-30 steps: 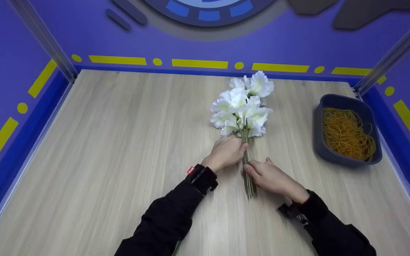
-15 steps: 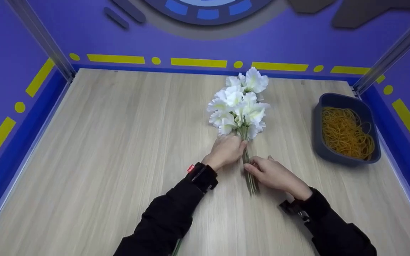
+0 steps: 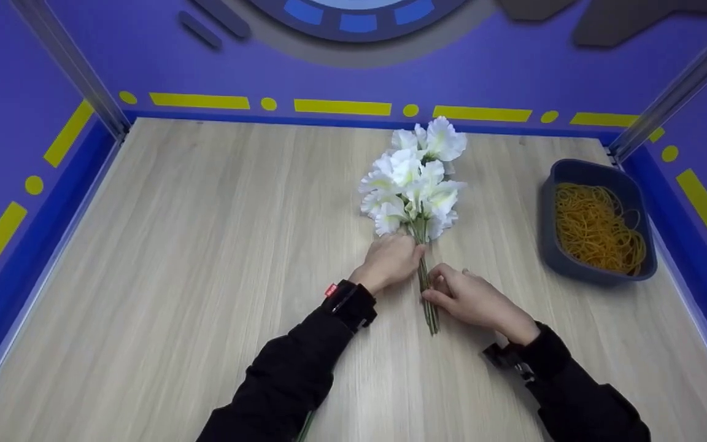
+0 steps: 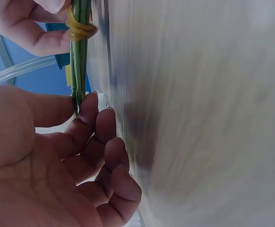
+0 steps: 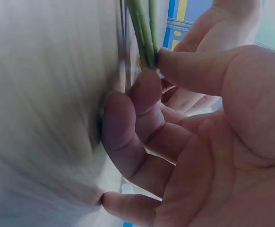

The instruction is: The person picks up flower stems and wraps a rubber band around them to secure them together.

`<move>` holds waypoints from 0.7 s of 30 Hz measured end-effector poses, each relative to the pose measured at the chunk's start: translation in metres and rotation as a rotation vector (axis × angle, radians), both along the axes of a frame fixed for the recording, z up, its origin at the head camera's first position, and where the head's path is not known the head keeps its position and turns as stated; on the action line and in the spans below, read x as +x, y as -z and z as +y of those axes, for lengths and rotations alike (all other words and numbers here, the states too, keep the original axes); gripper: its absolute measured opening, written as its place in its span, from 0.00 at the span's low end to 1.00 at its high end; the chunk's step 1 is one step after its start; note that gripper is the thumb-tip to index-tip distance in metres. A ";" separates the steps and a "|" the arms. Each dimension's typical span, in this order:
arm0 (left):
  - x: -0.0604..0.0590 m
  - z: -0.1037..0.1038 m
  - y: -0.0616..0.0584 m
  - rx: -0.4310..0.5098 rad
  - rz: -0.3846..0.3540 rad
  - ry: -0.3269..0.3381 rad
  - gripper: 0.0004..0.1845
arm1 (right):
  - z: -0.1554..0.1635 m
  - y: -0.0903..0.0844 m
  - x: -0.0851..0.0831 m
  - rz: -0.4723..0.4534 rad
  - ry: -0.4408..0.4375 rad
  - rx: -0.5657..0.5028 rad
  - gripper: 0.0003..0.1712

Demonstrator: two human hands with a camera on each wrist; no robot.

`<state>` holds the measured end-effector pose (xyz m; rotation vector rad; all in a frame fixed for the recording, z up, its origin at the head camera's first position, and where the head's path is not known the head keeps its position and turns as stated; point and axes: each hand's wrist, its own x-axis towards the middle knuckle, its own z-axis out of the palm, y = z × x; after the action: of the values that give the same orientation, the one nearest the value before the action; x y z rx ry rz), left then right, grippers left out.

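On the bench (image 3: 206,258), the left hand (image 3: 390,261) is grasping the flower stems (image 3: 427,294) just below the white blooms (image 3: 418,181), while the right hand (image 3: 473,299) is pinching the yellow rubber band (image 4: 77,29) around them.

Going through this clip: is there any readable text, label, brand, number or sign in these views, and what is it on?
No readable text in any view.
Red tag on the black wrist strap of the left hand: too small to read.
Wall markings: only yellow bars and dots, no letters.
Flower bunch, rubber band on the stems and the bin of rubber bands: no labels.
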<state>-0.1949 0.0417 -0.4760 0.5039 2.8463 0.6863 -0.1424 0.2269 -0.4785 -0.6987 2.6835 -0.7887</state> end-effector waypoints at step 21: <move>0.009 -0.013 -0.006 0.036 0.024 -0.002 0.17 | 0.008 -0.015 -0.003 0.008 0.037 -0.028 0.13</move>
<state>-0.1856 0.0290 -0.4696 0.5175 2.8615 0.7380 -0.1453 0.2346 -0.4638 -0.6618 2.7054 -0.8353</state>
